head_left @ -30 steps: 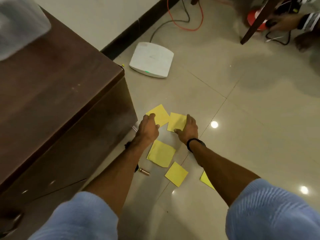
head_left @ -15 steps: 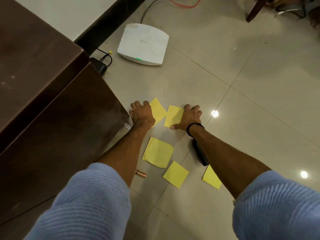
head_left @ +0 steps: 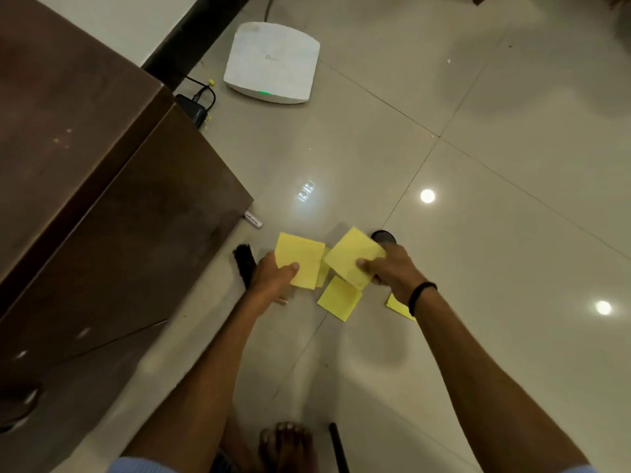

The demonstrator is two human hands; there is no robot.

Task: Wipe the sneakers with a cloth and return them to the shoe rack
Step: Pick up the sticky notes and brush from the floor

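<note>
No sneakers, cloth or shoe rack are in view. My left hand (head_left: pixel 273 278) pinches a yellow paper square (head_left: pixel 300 262) lifted off the tiled floor. Beside it, my right hand (head_left: pixel 392 268) holds a second yellow square (head_left: pixel 351 254), and a black wristband shows on that wrist. Two more yellow squares lie on the floor: one (head_left: pixel 339 298) just below my hands, another (head_left: pixel 397 307) partly hidden behind my right forearm. A small black brush (head_left: pixel 244 264) lies left of my left hand.
A dark brown wooden cabinet (head_left: pixel 102 186) fills the left side. A white router (head_left: pixel 273 61) with a green light sits on the floor behind it, next to a black adapter (head_left: pixel 193 110). A black round object (head_left: pixel 383 237) lies beyond my right hand. My bare foot (head_left: pixel 286 445) shows at the bottom.
Both hands were pressed flat on two yellow squares on the floor; now each has picked one up and drawn back toward me. The camera has tilted further down.
</note>
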